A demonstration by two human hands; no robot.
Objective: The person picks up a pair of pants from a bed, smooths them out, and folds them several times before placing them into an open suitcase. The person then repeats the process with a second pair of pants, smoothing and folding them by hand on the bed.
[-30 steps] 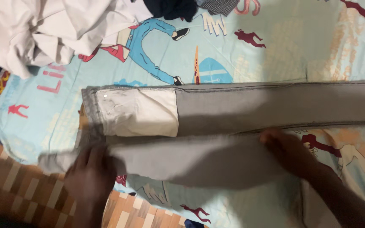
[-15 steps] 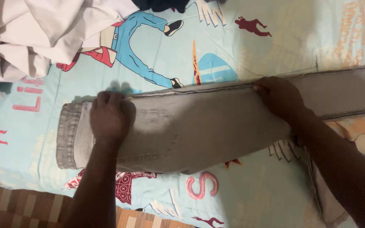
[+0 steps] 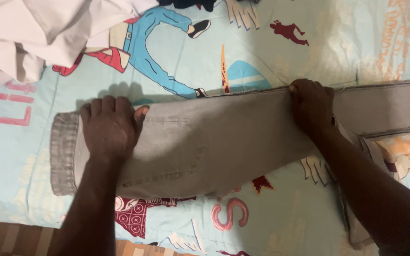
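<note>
Both hands (flat), grey jeans

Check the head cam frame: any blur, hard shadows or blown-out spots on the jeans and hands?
Head view: mostly sharp, stitching on the grey jeans readable; slight softness on the left hand and right hand. Hard shadow of the left hand's fingers falls on the printed bedsheet just above it. Pale fabric pile at top left is bright, near washed out. Both forearms read dark, little detail.

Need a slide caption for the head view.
Both hands, left hand and right hand, press flat on folded grey denim jeans atop a printed bedsheet.
</note>
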